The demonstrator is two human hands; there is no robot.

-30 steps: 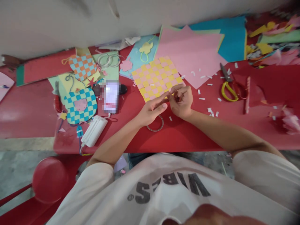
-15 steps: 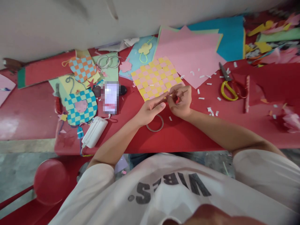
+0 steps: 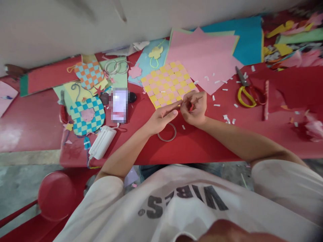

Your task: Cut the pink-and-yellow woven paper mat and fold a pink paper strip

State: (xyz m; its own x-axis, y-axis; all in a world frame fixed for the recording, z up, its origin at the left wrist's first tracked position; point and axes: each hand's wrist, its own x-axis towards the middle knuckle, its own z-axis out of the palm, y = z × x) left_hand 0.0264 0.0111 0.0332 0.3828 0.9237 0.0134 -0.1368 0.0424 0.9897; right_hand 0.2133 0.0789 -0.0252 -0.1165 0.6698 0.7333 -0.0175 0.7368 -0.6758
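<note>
A woven yellow-and-pink paper mat lies on the red table. My left hand and my right hand meet at its near right corner. The left fingers stretch toward that corner and press on its edge. The right fingers are curled in a pinch at the same corner; what they hold is too small to name. A clear tape ring lies on the table just under my left hand.
Yellow-handled scissors lie to the right among white paper scraps. Pink and blue sheets sit behind the mat. Left are a phone, a blue checkered weave, an orange one, a white device and a red stool below.
Both hands stay at the mat's corner. The right fingers have shifted slightly in their pinch; nothing else has moved.
</note>
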